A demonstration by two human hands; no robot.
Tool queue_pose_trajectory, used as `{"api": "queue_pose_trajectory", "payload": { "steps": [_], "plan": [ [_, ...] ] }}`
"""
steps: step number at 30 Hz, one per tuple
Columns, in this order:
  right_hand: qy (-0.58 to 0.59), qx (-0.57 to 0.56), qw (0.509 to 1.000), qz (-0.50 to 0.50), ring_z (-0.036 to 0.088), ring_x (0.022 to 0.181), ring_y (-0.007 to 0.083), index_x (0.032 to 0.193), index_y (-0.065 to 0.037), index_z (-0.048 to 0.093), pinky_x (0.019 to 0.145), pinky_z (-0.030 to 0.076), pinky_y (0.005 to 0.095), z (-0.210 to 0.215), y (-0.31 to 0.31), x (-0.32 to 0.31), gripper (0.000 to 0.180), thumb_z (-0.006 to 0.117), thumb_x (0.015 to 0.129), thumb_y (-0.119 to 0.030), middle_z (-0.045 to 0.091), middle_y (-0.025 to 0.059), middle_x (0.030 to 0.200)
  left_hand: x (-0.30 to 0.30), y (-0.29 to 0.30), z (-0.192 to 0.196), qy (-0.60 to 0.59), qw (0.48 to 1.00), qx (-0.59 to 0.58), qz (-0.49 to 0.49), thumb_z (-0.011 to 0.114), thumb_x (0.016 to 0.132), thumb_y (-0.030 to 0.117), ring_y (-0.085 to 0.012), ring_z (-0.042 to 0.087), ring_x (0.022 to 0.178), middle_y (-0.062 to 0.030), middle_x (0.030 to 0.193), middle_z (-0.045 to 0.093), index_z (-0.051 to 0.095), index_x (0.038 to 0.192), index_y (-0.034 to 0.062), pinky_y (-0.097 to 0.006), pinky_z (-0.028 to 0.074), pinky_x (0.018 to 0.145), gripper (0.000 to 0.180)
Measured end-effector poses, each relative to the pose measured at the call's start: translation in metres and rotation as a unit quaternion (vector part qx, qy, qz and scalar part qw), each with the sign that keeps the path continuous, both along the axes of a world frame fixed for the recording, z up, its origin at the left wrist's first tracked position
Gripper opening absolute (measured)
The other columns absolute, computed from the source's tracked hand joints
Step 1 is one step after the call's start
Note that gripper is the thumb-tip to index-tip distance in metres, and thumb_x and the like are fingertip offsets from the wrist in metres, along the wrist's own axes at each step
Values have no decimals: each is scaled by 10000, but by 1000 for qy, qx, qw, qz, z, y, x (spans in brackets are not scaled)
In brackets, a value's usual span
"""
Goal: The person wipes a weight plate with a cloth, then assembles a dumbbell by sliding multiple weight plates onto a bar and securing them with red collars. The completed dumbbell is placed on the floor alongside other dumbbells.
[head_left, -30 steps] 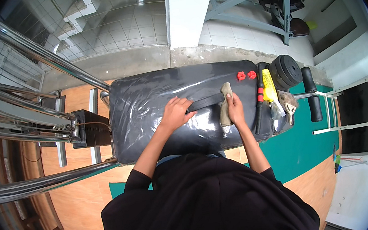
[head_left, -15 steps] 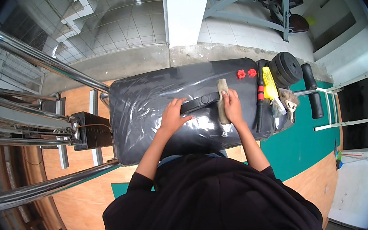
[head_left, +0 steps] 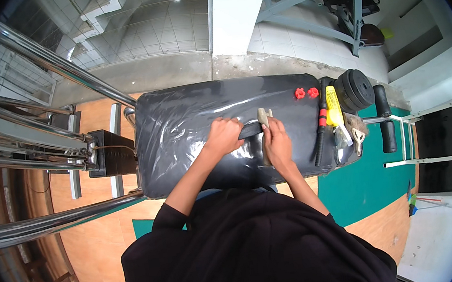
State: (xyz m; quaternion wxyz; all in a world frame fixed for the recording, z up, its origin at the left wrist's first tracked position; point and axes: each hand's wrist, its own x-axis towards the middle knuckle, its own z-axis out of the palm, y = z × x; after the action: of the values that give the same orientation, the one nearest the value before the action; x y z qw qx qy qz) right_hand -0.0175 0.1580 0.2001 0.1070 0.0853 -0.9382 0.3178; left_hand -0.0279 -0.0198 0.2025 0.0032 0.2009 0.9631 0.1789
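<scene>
A short black strap-like handle (head_left: pixel 250 130) is held above the black padded bench (head_left: pixel 188 106), which has a glossy plastic cover. My left hand (head_left: pixel 224 135) is closed around the handle's left end. On its right end, my right hand (head_left: pixel 277 143) grips a beige-grey cloth (head_left: pixel 263 116) folded against the handle. Part of the cloth hangs below the right hand's fingers. Both palms are hidden, and the handle's right end is covered by the cloth and fingers.
Right on the bench lie two red star-shaped nuts (head_left: pixel 306 93), a black bar (head_left: pixel 320 136) with a red band, a yellow packet-like item (head_left: pixel 333 105), black weight plates (head_left: pixel 354 90) and a pale-handled tool (head_left: pixel 357 137). Chrome rails (head_left: pixel 61 62) flank a weight stack (head_left: pixel 110 152) on the left.
My left hand has moved right and closed around the handle. My right hand has shifted left and lower, its fingers now wrapping the cloth around the handle's end.
</scene>
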Motion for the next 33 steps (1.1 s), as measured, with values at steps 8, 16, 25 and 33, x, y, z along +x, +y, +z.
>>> {"api": "queue_pose_trajectory", "payload": {
  "steps": [8, 16, 25, 33],
  "plan": [
    [21, 55, 997, 46, 584, 960, 339, 1157, -89, 579, 788, 492, 405, 5, -2, 0, 279, 540, 905, -203, 530, 113, 1216, 15, -9, -26, 49, 957, 270, 94, 795, 632, 263, -303, 609, 910, -88, 945, 640, 657, 1015, 96, -387, 483, 808, 439],
    [-46, -39, 996, -60, 570, 1000, 361, 1172, -69, 558, 822, 468, 418, -6, 30, -5, 286, 478, 942, -218, 516, 135, 1211, 24, -11, -47, 66, 973, 217, 45, 783, 623, 216, -255, 602, 851, -47, 908, 611, 652, 1064, 118, -373, 493, 751, 471],
    [48, 16, 997, -60, 529, 1079, 338, 1195, -99, 581, 879, 444, 403, -8, 28, 38, 329, 587, 867, -117, 529, 134, 1208, 24, 33, -39, 131, 974, 187, -8, 788, 553, 190, -181, 561, 795, 2, 835, 548, 660, 1054, 139, -321, 528, 635, 520],
    [31, 36, 997, 53, 532, 1070, 323, 1186, -108, 590, 877, 451, 397, -45, 75, 82, 389, 644, 802, -85, 527, 121, 1231, 33, 46, -62, 180, 970, 86, -141, 810, 531, 239, -169, 506, 849, 11, 862, 499, 639, 1073, 154, -310, 396, 758, 574]
  ]
}}
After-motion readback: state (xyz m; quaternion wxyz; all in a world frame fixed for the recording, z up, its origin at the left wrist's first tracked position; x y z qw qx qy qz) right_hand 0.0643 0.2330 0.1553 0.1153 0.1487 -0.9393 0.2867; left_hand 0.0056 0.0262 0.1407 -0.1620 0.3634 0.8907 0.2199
